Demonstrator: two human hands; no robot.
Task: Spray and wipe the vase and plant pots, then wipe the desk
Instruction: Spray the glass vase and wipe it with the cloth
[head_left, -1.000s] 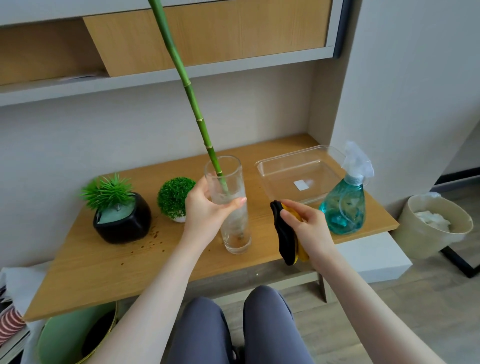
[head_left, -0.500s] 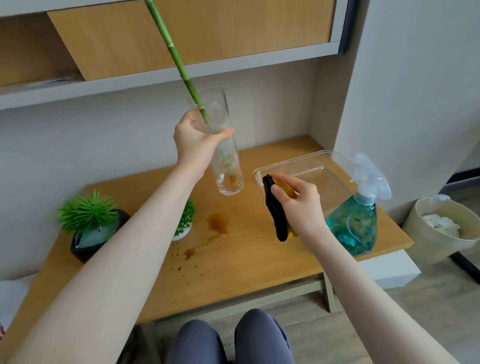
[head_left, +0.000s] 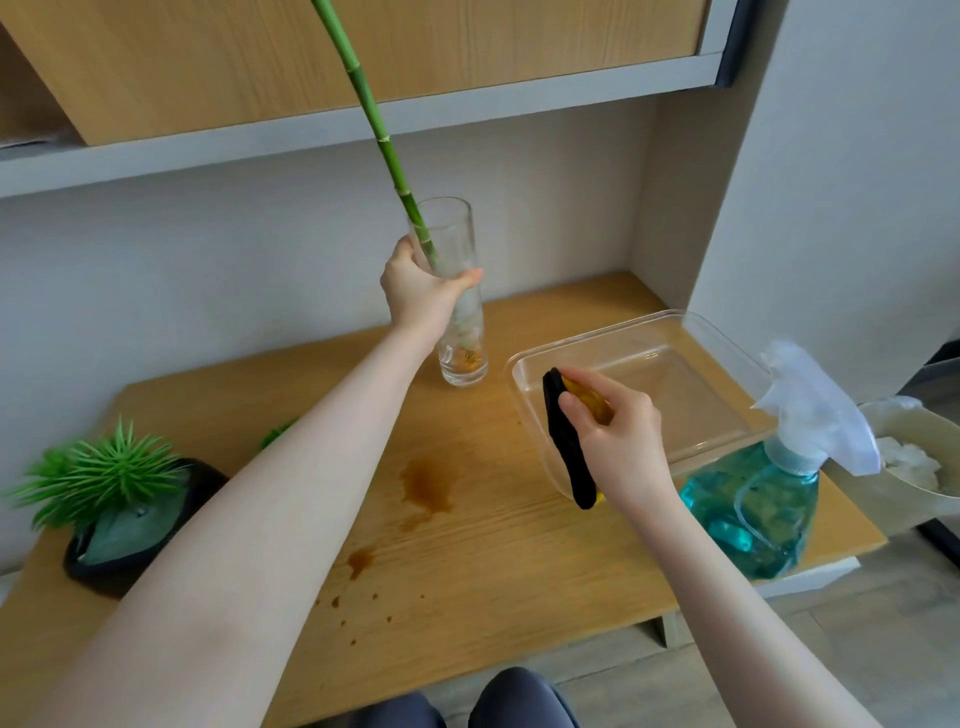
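Nearest, brown spills (head_left: 427, 486) stain the wooden counter (head_left: 493, 571). The right hand (head_left: 615, 441) pinches a black and yellow cloth (head_left: 569, 457) hanging lengthwise downward. Farther back, the left hand (head_left: 423, 296) grips a tall glass vase (head_left: 460, 291), upright above the counter's far edge, its green stalk (head_left: 379, 130) leaning up-left.
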